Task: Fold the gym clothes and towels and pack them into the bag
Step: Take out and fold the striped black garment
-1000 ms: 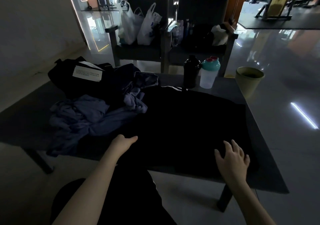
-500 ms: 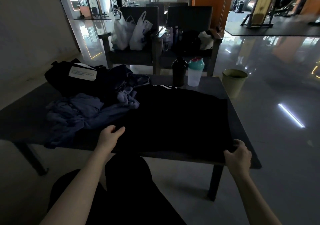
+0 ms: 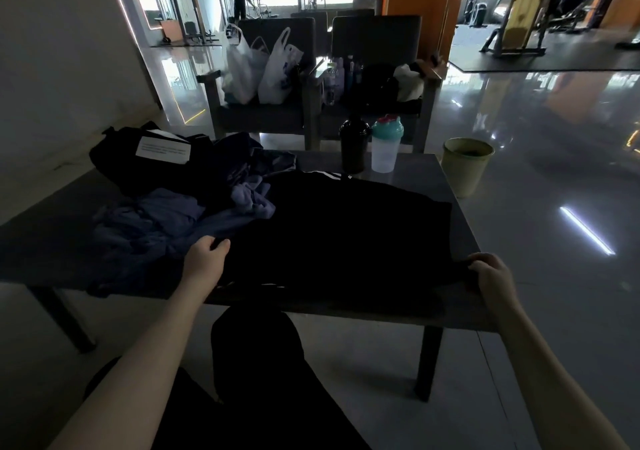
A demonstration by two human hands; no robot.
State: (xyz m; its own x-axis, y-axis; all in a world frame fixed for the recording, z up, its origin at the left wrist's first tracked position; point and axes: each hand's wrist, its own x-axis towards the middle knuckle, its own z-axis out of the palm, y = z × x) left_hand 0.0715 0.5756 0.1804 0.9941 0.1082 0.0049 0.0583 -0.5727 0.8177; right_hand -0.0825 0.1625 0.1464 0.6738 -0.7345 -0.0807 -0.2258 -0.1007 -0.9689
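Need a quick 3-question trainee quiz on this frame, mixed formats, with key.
1. True or false: in the head view, the teal-lidded shaker stands right of the black bottle.
2. The right hand grips: A the black garment, at its near right corner; B a shoe; C a phone.
3. Fill in: the crumpled blue clothes lie on the garment's ___ side.
Key: 1 true; 2 A; 3 left.

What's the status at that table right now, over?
Left hand grips left edge of black garment, right hand grips its right corner. Garment spread flat on table, unfolded. Purple clothes heap crowds its left side.
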